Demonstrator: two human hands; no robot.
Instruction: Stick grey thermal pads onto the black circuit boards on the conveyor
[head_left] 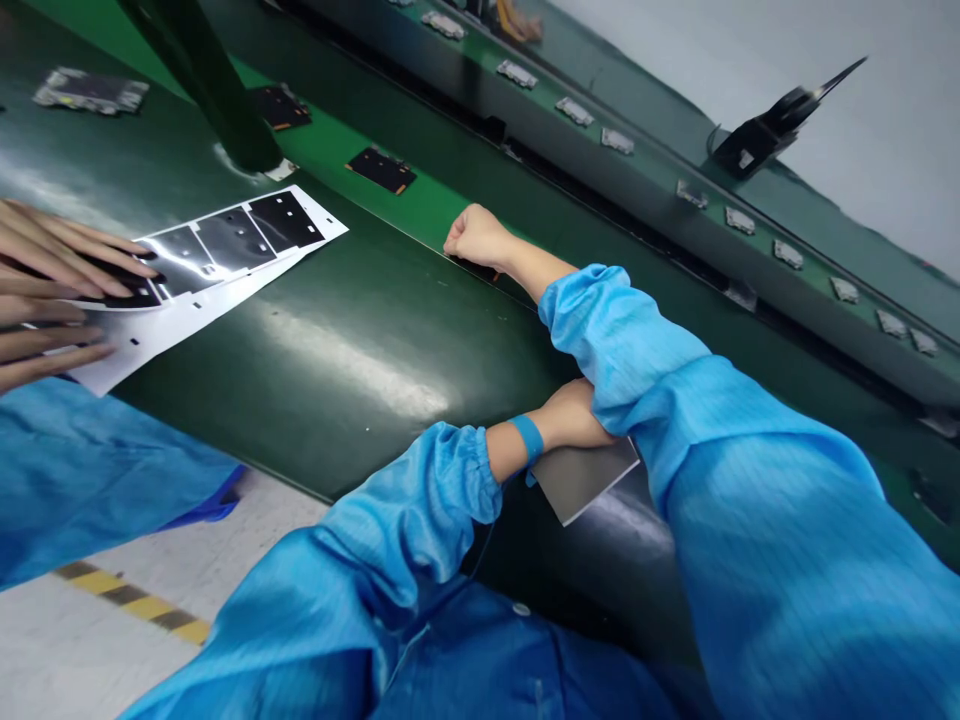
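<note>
My right hand (476, 236) reaches leftward to the bright green strip, its fingers curled closed. Just under its wrist shows a bit of a dark flat piece with an orange tab (491, 272); whether the fingers grip it is hidden. My left hand (574, 415), with a blue band (529, 437) at the wrist, lies by a grey sheet with a white edge (589, 480). The right sleeve covers its fingers. Farther along the green strip lies a black flat panel with orange corners (381, 170).
At the left, another person's hands (52, 290) rest on a white sheet of black stickers (225, 270). A dark green post (202, 90) rises from the table. Several small boards (574, 110) line the far ledge, near a black device with an antenna (765, 130).
</note>
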